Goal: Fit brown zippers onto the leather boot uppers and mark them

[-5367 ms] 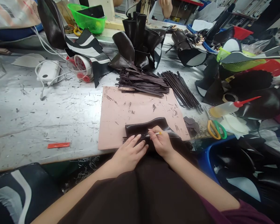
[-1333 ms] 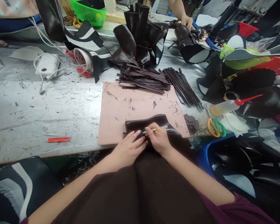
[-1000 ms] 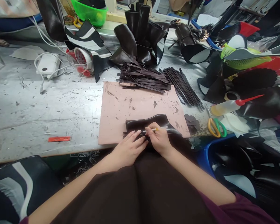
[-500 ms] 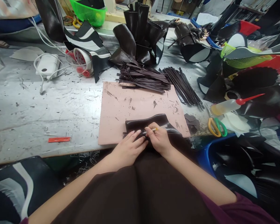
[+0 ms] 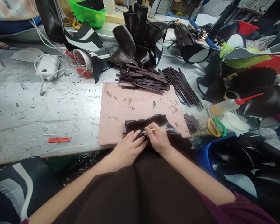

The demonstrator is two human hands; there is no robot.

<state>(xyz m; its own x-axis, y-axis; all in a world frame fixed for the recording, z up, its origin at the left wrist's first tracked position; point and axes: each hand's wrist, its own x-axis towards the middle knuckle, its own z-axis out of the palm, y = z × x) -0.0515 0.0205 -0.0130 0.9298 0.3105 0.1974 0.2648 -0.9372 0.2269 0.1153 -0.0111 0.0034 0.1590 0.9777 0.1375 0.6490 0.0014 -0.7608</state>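
Observation:
A dark brown leather piece [image 5: 149, 123] lies on the near edge of a pink work mat [image 5: 135, 107]. My left hand [image 5: 128, 149] rests flat on the leather's near-left part, fingers stretched out and pressing it down. My right hand [image 5: 158, 140] is closed in a pinch on a thin white brush with a yellow band [image 5: 155, 128], whose tip touches the leather just beside my left fingertips. Both forearms come in over a dark brown cloth on my lap.
Behind the mat lie a heap of dark leather strips [image 5: 142, 77] and a bundle of thin cords [image 5: 180, 85]. A glue bottle with a red nozzle [image 5: 231, 105] and yellow-green scissors [image 5: 216, 126] sit at the right. A white charger [image 5: 48, 67] and a red strip [image 5: 59, 140] are at the left.
My right hand with the brush has crept a little to the left along the leather. Another person's hand at the far edge of the table has gone out of view.

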